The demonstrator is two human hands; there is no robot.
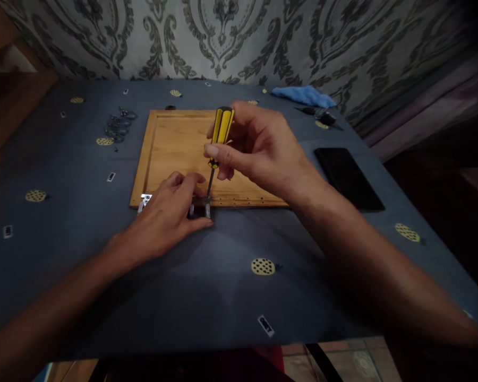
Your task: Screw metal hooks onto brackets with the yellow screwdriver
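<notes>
My right hand (pixel 258 143) is closed round the yellow and black handle of a screwdriver (pixel 223 127), which leans slightly. The screwdriver's tip points down onto a shiny metal fitting (pixel 207 207) at the near edge of a framed wooden panel (pixel 179 143). My left hand (pixel 167 207) is bent over that edge, its thumb in front and its fingers on top, gripping the metal fitting. The fitting's other end shows left of the hand; its middle is hidden beneath the fingers. Small dark holes run along the panel's near edge.
Several small dark looped pieces (pixel 117 124) lie left of the panel, with a tiny dark piece (pixel 116 149) nearby. Right of it rests a black flat device (pixel 348 178). A blue cloth (pixel 302 96) and a dark tool (pixel 321 115) lie behind, before the patterned wall (pixel 263 42).
</notes>
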